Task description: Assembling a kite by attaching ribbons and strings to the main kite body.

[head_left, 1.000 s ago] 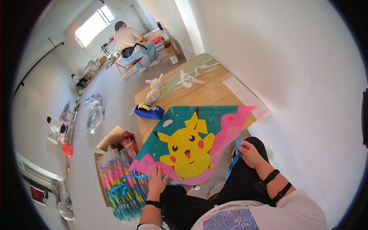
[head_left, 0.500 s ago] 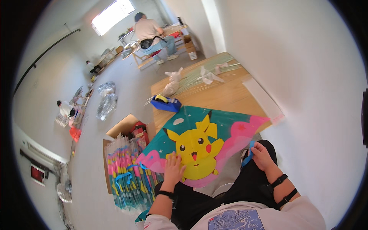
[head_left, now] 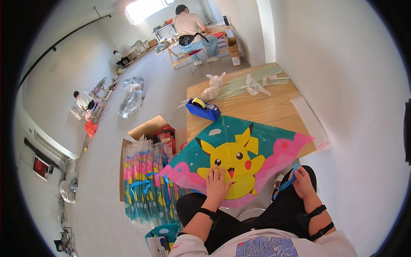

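Taking the kite [head_left: 239, 160] as the landmark: off its left tip, on the floor, stands an open cardboard box [head_left: 147, 128], and in front of that a leaning stack of packed kites [head_left: 147, 184] in clear sleeves, upright and crowded together. The kite itself lies half on the worktop [head_left: 261, 107] and half over the person's lap, its long axis running left tip to right tip, nose pointing away from the person.

The left hand [head_left: 217, 185] lies flat and open on the kite's near middle, fingers spread over the yellow figure, pressing rather than gripping. Beyond the kite's far edge sits a blue tape dispenser [head_left: 203, 108], with crumpled clear bags [head_left: 233, 85] further back on the worktop.

The right hand [head_left: 303, 182] sits just below the kite's right tip, closed around a blue strip [head_left: 289, 180] that hangs at the pink edge. So the right hand is the nearer to that tip; the left holds the centre down.
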A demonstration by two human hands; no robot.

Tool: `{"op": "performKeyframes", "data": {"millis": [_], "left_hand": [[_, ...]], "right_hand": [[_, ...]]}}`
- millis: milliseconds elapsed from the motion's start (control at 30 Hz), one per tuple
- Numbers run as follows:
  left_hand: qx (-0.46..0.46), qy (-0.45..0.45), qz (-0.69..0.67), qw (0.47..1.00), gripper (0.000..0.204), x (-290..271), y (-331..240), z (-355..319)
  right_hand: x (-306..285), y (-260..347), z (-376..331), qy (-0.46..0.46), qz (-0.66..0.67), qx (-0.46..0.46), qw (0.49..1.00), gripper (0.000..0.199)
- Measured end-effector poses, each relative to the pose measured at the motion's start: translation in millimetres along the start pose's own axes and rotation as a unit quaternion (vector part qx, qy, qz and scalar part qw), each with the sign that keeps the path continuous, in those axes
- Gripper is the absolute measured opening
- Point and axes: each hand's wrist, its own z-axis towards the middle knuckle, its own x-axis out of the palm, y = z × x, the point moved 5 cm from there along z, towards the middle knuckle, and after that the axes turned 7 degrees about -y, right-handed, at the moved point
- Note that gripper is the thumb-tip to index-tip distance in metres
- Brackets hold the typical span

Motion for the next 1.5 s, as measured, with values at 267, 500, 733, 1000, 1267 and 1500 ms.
{"op": "performKeyframes", "data": {"millis": [267,500,733,1000,1267,1500], "left_hand": [[0.030,-0.059,-0.068,0.995,0.068,-15.4,-17.7,7.9],[0.094,-0.035,-0.076,0.992,0.052,-19.9,-25.9,19.8],[-0.132,-0.061,-0.339,0.930,0.032,-26.4,44.4,125.8],[-0.459,0.059,-0.696,0.549,0.031,19.5,106.9,251.2],[-0.524,-0.038,-0.663,0.533,0.036,66.1,104.4,299.3],[-0.534,-0.129,-0.694,0.465,0.031,77.4,107.9,304.5]], "right_hand": [[1.7,-4.0,-6.1,-0.006,0.006,0.005,1.000,0.003],[3.8,-7.8,-9.3,0.000,0.023,0.015,1.000,0.002],[15.8,-6.3,-16.2,0.006,0.025,0.025,0.999,0.002],[25.1,-10.7,-12.3,0.015,0.076,0.033,0.996,0.001],[28.6,-9.0,-7.8,0.029,0.122,0.045,0.991,0.004],[31.8,-18.9,-6.5,0.028,0.145,0.044,0.988,0.008]]}}
